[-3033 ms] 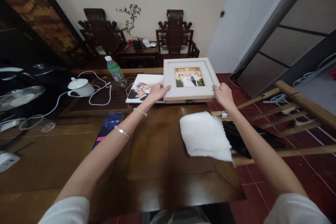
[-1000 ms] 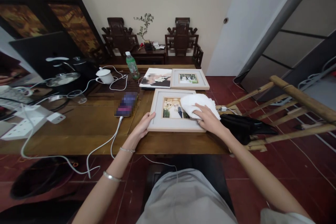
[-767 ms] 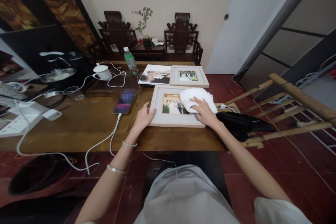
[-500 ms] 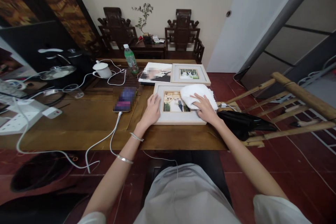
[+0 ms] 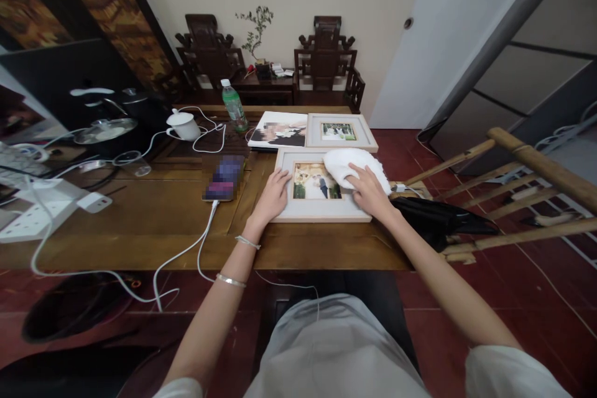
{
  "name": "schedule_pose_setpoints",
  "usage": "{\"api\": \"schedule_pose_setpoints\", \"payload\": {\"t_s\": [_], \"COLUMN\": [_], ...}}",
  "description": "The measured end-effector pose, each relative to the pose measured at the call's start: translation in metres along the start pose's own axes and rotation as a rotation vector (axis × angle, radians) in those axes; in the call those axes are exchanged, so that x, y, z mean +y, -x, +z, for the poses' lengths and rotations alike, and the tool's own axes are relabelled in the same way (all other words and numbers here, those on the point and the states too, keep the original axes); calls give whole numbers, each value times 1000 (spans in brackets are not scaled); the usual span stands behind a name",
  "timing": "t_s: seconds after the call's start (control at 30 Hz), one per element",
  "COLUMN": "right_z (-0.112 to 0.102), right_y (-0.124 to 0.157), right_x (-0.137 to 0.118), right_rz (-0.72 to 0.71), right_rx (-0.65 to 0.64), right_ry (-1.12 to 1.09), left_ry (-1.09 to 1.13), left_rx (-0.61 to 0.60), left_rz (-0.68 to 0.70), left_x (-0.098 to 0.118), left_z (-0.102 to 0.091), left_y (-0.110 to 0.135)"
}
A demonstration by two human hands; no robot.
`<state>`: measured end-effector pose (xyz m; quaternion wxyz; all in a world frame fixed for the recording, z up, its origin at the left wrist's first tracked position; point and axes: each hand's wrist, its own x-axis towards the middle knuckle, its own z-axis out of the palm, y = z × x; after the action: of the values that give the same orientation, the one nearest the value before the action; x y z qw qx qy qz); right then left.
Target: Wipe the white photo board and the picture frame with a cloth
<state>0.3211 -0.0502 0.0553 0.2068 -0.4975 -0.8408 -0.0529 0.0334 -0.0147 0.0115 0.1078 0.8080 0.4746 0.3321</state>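
A pale wooden picture frame (image 5: pixel 321 214) lies flat on the brown table (image 5: pixel 140 217) in front of me. My left hand (image 5: pixel 273 194) rests open on its left border, fingers flat. My right hand (image 5: pixel 368 191) presses a white cloth (image 5: pixel 347 165) onto the frame's right side, fingers spread over the cloth. Behind it lie a second pale frame (image 5: pixel 340 132) and a photo print (image 5: pixel 280 129).
A phone (image 5: pixel 224 177) on a white cable lies left of the frame. Farther left are a white teapot (image 5: pixel 183 125), a green bottle (image 5: pixel 233 106), a glass and power strips with cords. A black bag (image 5: pixel 433 224) and a bamboo rack (image 5: pixel 522 174) stand at the right.
Three seconds ago both hands set a frame down at the table's far end. Since one second ago the left hand slid up onto the near frame's border; the right hand keeps rubbing the cloth.
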Motion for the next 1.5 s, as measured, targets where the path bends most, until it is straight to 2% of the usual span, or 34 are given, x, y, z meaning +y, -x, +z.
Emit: {"api": "schedule_pose_setpoints", "payload": {"t_s": [0.1, 0.2, 0.33, 0.47, 0.57, 0.77, 0.87, 0.97, 1.17, 1.27, 1.37, 1.5], "right_z": [3, 14, 36, 47, 40, 5, -8, -16, -47, -61, -59, -37], "right_y": [-23, -60, -107, -121, -113, -89, -74, -49, 17, 38, 36, 2], "right_x": [-10, -28, -53, -57, -44, 5, 20, 16, -26, -40, -40, -19], "right_rz": [-26, -173, -344, -268, -192, -17, 54, 15, -49, -57, -31, 42], "right_rx": [124, 146, -43, -178, -192, -276, -295, -310, -401, -428, -408, -336], "right_ry": [28, 88, 157, 185, 200, 309, 361, 349, 178, 118, 127, 190], "left_ry": [15, 21, 42, 96, 124, 97, 93, 88, 36, 21, 5, 4], "left_rx": [38, 52, 50, 38, 33, 58, 68, 73, 46, 18, -4, -15], "left_rz": [12, 44, 105, 132, 137, 131, 120, 105, 64, 37, 34, 45], "left_x": [-4, -8, -12, -12, -13, -12, -11, -8, -4, -3, -2, -4], "left_z": [3, 5, 4, 2, 2, 3, 3, 2, 0, -2, -4, -4], "left_y": [0, 0, 0, 1, 2, 3, 2, 2, 2, 3, 2, 2]}}
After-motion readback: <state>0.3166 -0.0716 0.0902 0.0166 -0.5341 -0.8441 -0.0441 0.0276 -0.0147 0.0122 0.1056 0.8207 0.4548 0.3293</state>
